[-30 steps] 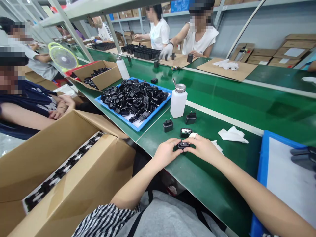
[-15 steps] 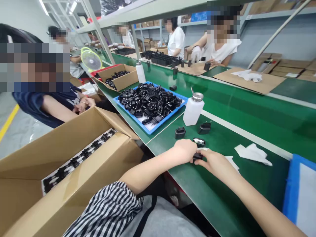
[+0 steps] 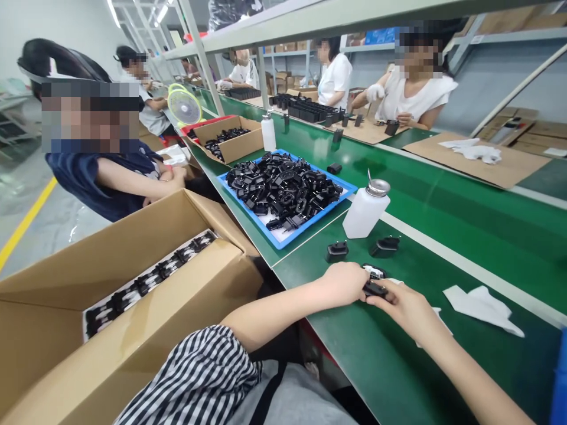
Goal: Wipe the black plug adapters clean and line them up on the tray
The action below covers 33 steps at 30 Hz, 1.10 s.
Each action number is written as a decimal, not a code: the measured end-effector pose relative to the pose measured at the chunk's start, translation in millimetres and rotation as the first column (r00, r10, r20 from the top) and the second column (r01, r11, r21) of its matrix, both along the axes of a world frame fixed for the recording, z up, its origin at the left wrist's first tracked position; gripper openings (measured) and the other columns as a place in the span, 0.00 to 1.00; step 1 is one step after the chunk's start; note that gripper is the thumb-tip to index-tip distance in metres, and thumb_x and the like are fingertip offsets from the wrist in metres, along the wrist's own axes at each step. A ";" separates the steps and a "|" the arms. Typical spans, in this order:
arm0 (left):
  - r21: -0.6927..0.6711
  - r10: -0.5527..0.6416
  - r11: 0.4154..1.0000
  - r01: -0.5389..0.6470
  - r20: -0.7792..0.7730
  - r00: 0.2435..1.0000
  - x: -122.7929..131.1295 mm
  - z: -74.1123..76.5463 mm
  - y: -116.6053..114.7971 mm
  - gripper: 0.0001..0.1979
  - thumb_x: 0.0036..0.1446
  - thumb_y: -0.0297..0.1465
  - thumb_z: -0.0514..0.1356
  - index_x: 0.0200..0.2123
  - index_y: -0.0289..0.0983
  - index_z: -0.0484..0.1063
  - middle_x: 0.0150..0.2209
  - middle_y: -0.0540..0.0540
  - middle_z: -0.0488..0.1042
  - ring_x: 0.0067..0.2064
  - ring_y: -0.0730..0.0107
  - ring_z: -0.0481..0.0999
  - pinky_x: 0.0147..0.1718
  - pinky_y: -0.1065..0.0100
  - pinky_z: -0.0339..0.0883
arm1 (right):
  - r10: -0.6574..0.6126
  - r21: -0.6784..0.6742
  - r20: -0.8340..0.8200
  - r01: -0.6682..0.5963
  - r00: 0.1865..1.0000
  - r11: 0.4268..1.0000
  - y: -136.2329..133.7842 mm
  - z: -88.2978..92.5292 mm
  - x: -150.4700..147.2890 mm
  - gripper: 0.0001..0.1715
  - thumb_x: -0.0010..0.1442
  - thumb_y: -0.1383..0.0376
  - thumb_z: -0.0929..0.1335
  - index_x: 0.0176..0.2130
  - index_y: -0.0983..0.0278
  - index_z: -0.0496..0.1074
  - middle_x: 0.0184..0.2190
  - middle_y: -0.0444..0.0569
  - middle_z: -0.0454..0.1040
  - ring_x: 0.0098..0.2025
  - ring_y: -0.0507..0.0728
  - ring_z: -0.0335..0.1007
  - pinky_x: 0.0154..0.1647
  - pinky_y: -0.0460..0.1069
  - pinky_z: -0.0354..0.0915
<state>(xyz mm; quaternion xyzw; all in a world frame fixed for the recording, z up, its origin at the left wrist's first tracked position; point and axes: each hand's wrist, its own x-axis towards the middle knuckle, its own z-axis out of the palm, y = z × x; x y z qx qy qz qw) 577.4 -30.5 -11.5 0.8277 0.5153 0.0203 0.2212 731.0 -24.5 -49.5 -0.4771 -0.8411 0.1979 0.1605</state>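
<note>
OK, right hand (image 3: 404, 302) has a black plug (image 3: 375, 289) pinched between thumb and fingers, just right of centre, lower half of the frame. Left hand (image 3: 348, 283) is curled up against the plug's left end, back of the hand to camera; fingertips hidden, so can't tell if it's gripping too.

Right behind the held plug: black shell (image 3: 374, 271), partly hidden, white patch on its top. Two more plugs behind that, prongs up: near one (image 3: 337, 252) stands upright, other (image 3: 384, 247) is to its right. All on the green bench (image 3: 336, 342).

White bottle (image 3: 367, 213) with a metal top is behind those. Crumpled white cloth (image 3: 484, 310) lies right of the right hand, toward the right edge.

Further out: blue tray (image 3: 305, 227) mid-frame, heaped with black plugs. Small carton (image 3: 243, 143) of black parts past it, second bottle (image 3: 268, 134) beside that. Big cardboard box (image 3: 177, 321) fills lower left, row of black-and-white parts inside. Green fan (image 3: 185, 106) upper left, co-worker's white-gloved hand (image 3: 375, 92) upper right.
</note>
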 end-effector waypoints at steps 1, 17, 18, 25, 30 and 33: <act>-0.003 -0.001 1.000 0.001 0.020 1.000 -2.6 -1.2 -0.6 0.12 0.42 0.34 0.57 0.31 0.34 0.69 0.31 0.43 0.69 0.33 0.63 0.70 0.28 0.69 0.62 | -0.002 -0.059 -0.025 0.001 1.000 0.998 -0.4 0.6 1.3 0.14 0.45 0.56 0.62 0.32 0.60 0.68 0.20 0.46 0.68 0.22 0.57 0.65 0.21 0.49 0.62; -0.179 -0.130 0.978 0.105 -0.138 0.982 8.9 16.1 -4.7 0.04 0.43 0.24 0.55 0.24 0.32 0.69 0.26 0.41 0.71 0.30 0.62 0.71 0.23 0.70 0.61 | 0.083 -0.127 0.119 -0.068 0.989 0.990 -9.8 10.2 -0.2 0.09 0.46 0.61 0.61 0.29 0.58 0.68 0.25 0.46 0.71 0.26 0.58 0.67 0.24 0.50 0.64; -0.183 -0.131 0.977 0.105 -0.131 0.983 7.2 13.6 -6.5 0.04 0.44 0.25 0.55 0.25 0.33 0.69 0.28 0.41 0.71 0.30 0.63 0.71 0.23 0.71 0.61 | 0.079 -0.118 0.090 -0.068 0.993 0.991 -9.6 7.3 2.1 0.11 0.46 0.60 0.61 0.31 0.58 0.68 0.27 0.46 0.71 0.27 0.58 0.67 0.26 0.50 0.65; -0.012 0.255 0.965 -0.262 -0.191 0.948 -66.5 12.5 -9.8 0.10 0.44 0.32 0.54 0.32 0.38 0.69 0.32 0.43 0.71 0.36 0.60 0.69 0.30 0.66 0.63 | 0.169 -0.053 0.015 -0.168 0.986 0.984 -17.9 0.2 -10.3 0.20 0.52 0.56 0.57 0.39 0.63 0.66 0.37 0.50 0.69 0.38 0.58 0.65 0.38 0.52 0.63; 0.295 0.756 0.653 -0.697 -0.202 0.623 -141.7 1.7 15.9 0.15 0.46 0.28 0.51 0.39 0.36 0.67 0.39 0.40 0.68 0.41 0.58 0.65 0.35 0.63 0.62 | 0.230 -0.057 0.065 -0.226 0.971 0.972 -28.5 7.6 -28.9 0.19 0.52 0.58 0.58 0.41 0.64 0.64 0.37 0.50 0.68 0.38 0.58 0.64 0.39 0.53 0.62; 0.322 0.763 0.633 -0.704 -0.105 0.638 -156.4 -14.7 27.2 0.14 0.47 0.28 0.50 0.38 0.38 0.68 0.38 0.42 0.69 0.43 0.59 0.63 0.37 0.64 0.60 | 0.219 -0.093 0.078 -0.212 0.973 0.973 -27.5 14.5 -21.2 0.21 0.50 0.57 0.61 0.43 0.63 0.63 0.37 0.50 0.68 0.37 0.59 0.64 0.38 0.53 0.62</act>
